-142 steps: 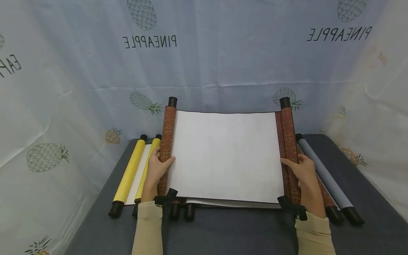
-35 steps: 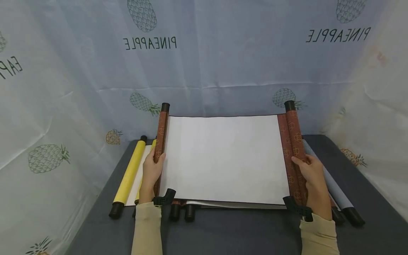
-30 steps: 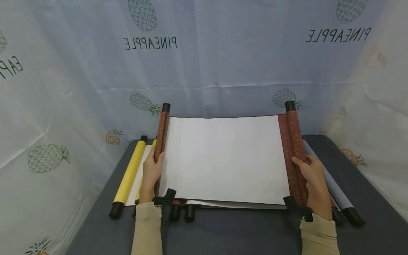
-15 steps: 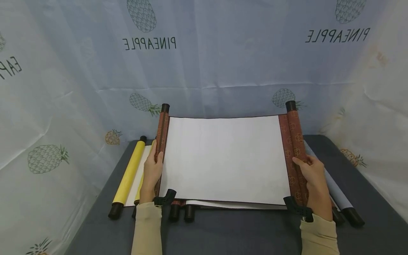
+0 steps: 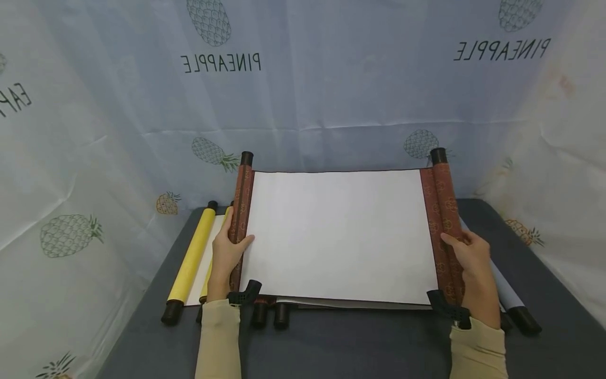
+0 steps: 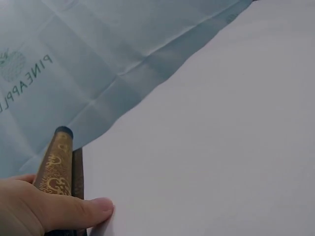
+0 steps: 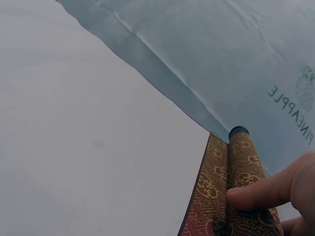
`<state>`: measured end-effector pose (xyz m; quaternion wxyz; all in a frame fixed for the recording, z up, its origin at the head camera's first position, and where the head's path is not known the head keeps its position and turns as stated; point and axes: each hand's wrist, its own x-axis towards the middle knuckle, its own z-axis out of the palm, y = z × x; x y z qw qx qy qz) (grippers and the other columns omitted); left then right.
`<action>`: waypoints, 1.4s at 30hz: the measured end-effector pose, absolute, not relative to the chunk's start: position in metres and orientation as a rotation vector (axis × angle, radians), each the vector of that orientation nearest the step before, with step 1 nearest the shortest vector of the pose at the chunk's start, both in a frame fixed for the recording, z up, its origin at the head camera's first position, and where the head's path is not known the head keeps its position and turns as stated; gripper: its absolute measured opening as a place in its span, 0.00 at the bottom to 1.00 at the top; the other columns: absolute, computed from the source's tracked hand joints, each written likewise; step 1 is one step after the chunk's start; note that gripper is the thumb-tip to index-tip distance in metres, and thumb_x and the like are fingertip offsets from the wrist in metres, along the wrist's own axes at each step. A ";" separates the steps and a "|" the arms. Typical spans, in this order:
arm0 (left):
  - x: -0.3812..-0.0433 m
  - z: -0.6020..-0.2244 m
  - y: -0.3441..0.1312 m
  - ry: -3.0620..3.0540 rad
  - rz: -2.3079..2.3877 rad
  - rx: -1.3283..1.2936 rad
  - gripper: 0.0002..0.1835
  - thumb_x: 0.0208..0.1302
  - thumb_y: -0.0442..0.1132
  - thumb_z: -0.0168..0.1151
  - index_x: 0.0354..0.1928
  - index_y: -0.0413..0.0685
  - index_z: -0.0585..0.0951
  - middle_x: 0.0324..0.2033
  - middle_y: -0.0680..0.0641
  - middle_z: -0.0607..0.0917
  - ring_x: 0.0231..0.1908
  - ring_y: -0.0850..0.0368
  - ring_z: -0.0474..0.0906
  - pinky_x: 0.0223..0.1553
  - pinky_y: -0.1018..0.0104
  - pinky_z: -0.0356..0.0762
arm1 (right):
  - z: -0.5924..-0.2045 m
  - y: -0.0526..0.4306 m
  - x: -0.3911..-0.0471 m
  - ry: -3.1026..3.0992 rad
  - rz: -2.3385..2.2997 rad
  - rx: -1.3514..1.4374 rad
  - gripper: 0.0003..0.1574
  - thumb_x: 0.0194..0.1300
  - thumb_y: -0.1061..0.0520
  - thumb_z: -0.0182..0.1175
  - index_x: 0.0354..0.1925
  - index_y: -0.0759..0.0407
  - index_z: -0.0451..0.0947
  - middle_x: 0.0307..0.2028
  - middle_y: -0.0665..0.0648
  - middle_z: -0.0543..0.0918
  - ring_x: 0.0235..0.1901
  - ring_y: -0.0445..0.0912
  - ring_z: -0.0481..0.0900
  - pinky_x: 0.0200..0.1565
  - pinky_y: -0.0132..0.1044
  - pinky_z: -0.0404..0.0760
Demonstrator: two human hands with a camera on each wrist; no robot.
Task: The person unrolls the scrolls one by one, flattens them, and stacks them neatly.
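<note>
A hanging scroll (image 5: 338,237) is spread between my hands, its blank white paper facing up. Red-brown patterned brocade edges it, and its rollers carry black end knobs. My left hand (image 5: 227,258) grips the left roller (image 5: 243,197), thumb stretched over onto the paper in the left wrist view. Around the right roller (image 5: 447,195) curls my right hand (image 5: 473,260). In the right wrist view the thumb (image 7: 258,194) presses on the rolled brocade (image 7: 243,157), beside a flat brocade strip (image 7: 209,189). My fingers behind the rollers are mostly hidden.
On the dark table (image 5: 360,342), a scroll with yellow rollers (image 5: 193,255) lies at the left. Black knobs (image 5: 281,316) and paper of another scroll show under the held one. A grey-blue roller (image 5: 506,287) lies at the right. Pineapple-print cloth (image 5: 331,89) hangs behind.
The scroll has opened wider: the left roller moved left and thinned, and the right one moved right, also within the last half second. My left thumb has swung out over the paper.
</note>
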<state>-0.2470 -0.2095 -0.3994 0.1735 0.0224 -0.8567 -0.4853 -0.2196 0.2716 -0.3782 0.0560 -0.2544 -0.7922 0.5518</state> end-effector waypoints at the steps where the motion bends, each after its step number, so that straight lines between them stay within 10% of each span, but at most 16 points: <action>1: -0.247 -0.400 -0.209 -2.422 -1.376 0.060 0.47 0.58 0.32 0.66 0.76 0.48 0.52 0.75 0.41 0.56 0.72 0.39 0.58 0.67 0.41 0.64 | -0.379 0.273 -0.220 -2.397 1.677 -0.779 0.48 0.70 0.46 0.50 0.76 0.63 0.39 0.75 0.70 0.47 0.74 0.65 0.49 0.72 0.61 0.54; 20: -0.247 -0.404 -0.224 -2.420 -1.385 0.070 0.32 0.72 0.40 0.52 0.75 0.52 0.56 0.62 0.33 0.74 0.54 0.38 0.78 0.45 0.51 0.82 | -0.385 0.285 -0.218 -2.366 1.662 -0.859 0.47 0.68 0.46 0.54 0.75 0.60 0.46 0.72 0.68 0.58 0.63 0.59 0.66 0.61 0.54 0.68; 27: -0.248 -0.407 -0.230 -2.409 -1.504 -0.019 0.31 0.74 0.41 0.47 0.76 0.53 0.52 0.76 0.45 0.56 0.74 0.42 0.56 0.70 0.45 0.61 | -0.387 0.286 -0.220 -2.416 1.588 -0.834 0.46 0.67 0.46 0.56 0.75 0.58 0.50 0.67 0.67 0.66 0.42 0.40 0.73 0.41 0.34 0.71; 42: -0.262 -0.422 -0.236 -2.630 -1.458 -0.057 0.41 0.67 0.36 0.57 0.76 0.45 0.48 0.75 0.37 0.55 0.71 0.37 0.59 0.66 0.44 0.67 | -0.405 0.296 -0.233 -2.696 1.169 -0.539 0.43 0.70 0.48 0.53 0.69 0.75 0.54 0.64 0.82 0.63 0.62 0.73 0.64 0.59 0.66 0.69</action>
